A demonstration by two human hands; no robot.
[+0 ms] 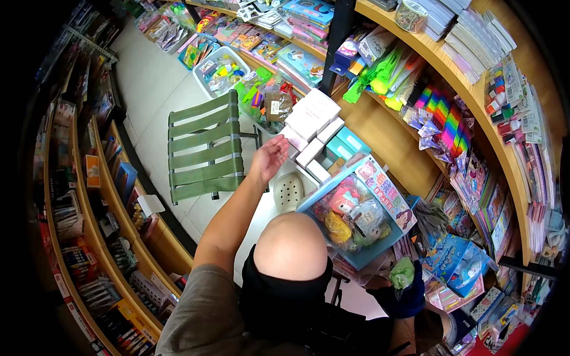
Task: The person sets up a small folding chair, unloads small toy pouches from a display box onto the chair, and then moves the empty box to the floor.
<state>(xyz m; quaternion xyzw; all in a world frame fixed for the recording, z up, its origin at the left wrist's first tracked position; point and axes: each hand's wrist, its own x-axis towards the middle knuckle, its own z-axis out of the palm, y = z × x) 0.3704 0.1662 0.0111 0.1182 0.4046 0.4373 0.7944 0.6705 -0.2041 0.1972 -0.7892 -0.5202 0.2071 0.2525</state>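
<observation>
My left hand point(271, 158) is bare and reaches forward, palm partly turned up. Its fingers are loosely bent, with nothing visible in them, and the fingertips are beside a stack of white boxes point(314, 114). At the lower right, a dark blue glove covers my right hand point(399, 298). That hand is closed on a light green item in clear plastic point(402, 273); its exact kind is unclear. Between my knee and the shelf stands a light blue display box point(362, 259) holding bagged plush-like toys point(350, 216). Teal boxes point(349, 142) stand behind it.
A green strap folding stool point(205, 148) stands on the tiled floor ahead. Behind it is a white basket point(198, 76) of small colourful items. Loaded shelves point(98, 196) run along the left, and a curved wooden shelf point(451, 68) rises at the right. A blue box point(454, 258) lies lower right.
</observation>
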